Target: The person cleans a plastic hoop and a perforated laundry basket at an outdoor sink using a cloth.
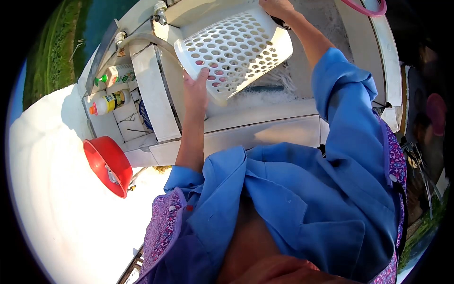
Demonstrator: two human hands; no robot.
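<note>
A white plastic laundry basket (231, 38) with round holes lies tilted on its side in the air over a tiled wash basin (265, 133). My left hand (196, 87) grips its lower left side, the thumb on the outside and fingers showing pinkish through the holes. At the top of the view, my right hand (276, 7) holds the basket's far edge; its fingertips are partly cut off by the frame. Under the basket, pale bristles or strands (283, 79) rest on the basin floor.
On the left tiled ledge lie a pump bottle (118, 75), a yellow-labelled bottle (111, 102) and a blue slotted item (145, 114). A grey hose (149, 38) runs from a tap (161, 13). A red basin (108, 165) is at left, a pink rim (371, 10) at upper right.
</note>
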